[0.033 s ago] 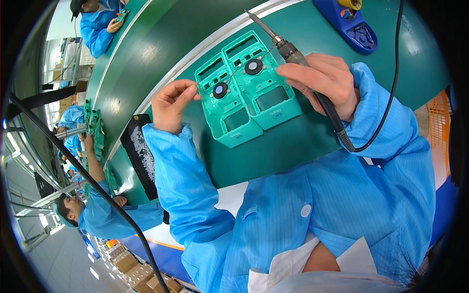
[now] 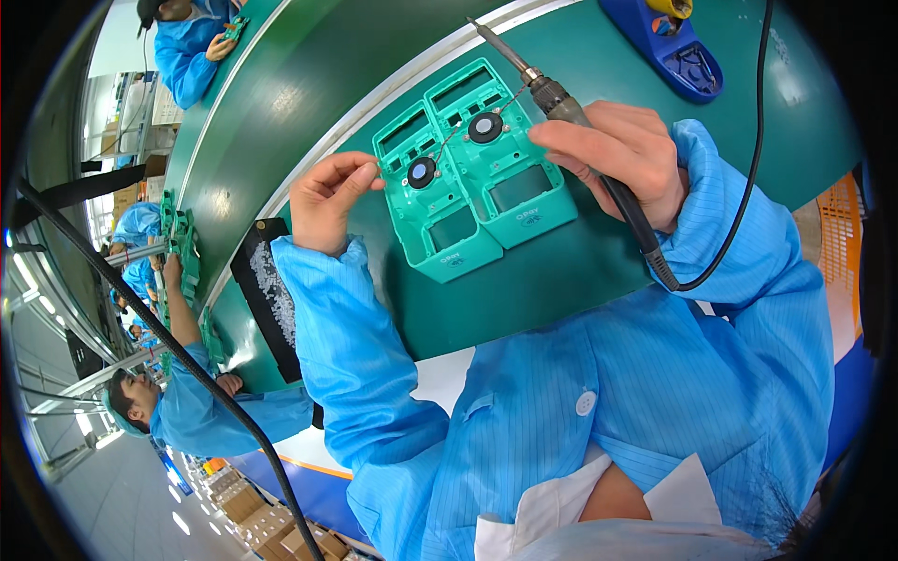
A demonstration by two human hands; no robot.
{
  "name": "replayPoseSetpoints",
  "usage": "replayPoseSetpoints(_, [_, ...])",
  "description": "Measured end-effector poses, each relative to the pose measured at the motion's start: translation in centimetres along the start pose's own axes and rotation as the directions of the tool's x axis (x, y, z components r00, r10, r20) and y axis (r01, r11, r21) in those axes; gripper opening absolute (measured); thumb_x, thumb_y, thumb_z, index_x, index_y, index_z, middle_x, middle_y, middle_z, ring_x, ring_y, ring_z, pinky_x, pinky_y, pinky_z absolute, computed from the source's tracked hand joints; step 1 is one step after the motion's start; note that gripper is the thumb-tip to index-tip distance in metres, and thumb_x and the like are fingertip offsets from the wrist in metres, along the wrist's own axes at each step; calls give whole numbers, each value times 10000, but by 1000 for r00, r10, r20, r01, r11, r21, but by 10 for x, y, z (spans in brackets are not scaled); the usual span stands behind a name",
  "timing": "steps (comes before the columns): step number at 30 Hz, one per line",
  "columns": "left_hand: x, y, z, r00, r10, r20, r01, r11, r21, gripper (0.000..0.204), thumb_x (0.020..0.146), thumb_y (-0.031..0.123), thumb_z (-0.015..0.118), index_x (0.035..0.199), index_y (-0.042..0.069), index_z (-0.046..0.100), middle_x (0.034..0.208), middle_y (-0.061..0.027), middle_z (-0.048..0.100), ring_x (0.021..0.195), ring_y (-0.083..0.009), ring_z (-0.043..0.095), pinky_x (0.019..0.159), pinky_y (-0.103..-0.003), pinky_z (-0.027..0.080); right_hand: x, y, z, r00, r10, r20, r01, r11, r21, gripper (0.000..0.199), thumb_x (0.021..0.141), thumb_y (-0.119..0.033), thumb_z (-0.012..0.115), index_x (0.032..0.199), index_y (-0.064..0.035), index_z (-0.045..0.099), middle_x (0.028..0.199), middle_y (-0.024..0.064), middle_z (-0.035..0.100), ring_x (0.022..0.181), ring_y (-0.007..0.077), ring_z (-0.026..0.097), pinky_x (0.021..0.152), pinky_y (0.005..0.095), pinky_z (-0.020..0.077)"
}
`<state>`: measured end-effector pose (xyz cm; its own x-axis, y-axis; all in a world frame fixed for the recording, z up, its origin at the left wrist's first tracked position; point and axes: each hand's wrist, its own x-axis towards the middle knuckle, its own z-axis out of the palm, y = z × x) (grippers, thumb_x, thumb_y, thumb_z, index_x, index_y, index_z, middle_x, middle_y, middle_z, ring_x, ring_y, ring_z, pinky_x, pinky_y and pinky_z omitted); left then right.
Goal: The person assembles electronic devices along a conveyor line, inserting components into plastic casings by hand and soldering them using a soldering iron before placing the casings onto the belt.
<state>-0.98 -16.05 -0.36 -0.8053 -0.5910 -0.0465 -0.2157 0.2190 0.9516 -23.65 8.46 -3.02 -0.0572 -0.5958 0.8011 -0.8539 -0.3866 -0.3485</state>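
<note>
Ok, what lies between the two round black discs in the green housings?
The head view shows a thin reddish wire and the adjoining walls of the left housing and right housing between the left disc and right disc.

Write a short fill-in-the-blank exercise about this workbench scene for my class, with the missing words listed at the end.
1. The right hand holds a ____ that trails a black cable.
2. The colour of both plastic cases on the bench is ____.
3. Together, the cases contain ____ round black discs with pale centres.
4. The black tray lies to the ____ of the cases in the picture.

Missing words: soldering iron; green; two; left.
</note>
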Motion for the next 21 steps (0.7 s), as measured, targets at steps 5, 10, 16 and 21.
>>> replayPoseSetpoints(5, [2, 1, -1, 999, -24, 29, 23, 999, 26, 168, 860, 12, 677, 1014, -55, 676, 902, -106, 693, 772, -176, 666, 730, -286, 537, 0, 2, 4, 998, -29, -62, 31, 999, 24, 357, 715, 27, 737, 1065, -14, 673, 566, 72, 432, 448, 214, 418, 416, 346, 293])
replayPoseSetpoints(10, [1, 3, 10, 999, -7, -38, 14, 986, 166, 138, 849, -32, 650, 982, -61, 672, 875, -107, 691, 740, -168, 657, 713, -277, 534, -1, 0, -1, 1000, -4, 15, 4, 1000, -2, 318, 772, -101, 710, 1077, -29, 658, 677, 88, 579, 545, 245, 559, 480, 351, 418])
replayPoseSetpoints(16, [2, 3, 16, 994, 88, -61, -40, 833, 552, 106, 818, -46, 646, 920, -49, 674, 888, -78, 691, 765, -146, 647, 740, -272, 509, -2, -1, 0, 1000, -3, 8, 2, 1000, 6, 313, 779, -133, 697, 1070, -26, 655, 685, 97, 584, 553, 257, 565, 488, 355, 427])
replayPoseSetpoints(21, [4, 7, 22, 954, 300, 3, -206, 651, 730, 136, 721, -83, 669, 829, -3, 691, 761, -113, 632, 677, -222, 622, 656, -337, 493, -4, 0, 1, 1000, -17, 11, 17, 1000, 6, 327, 779, -160, 682, 1075, -25, 652, 686, 100, 578, 555, 261, 563, 490, 359, 426])
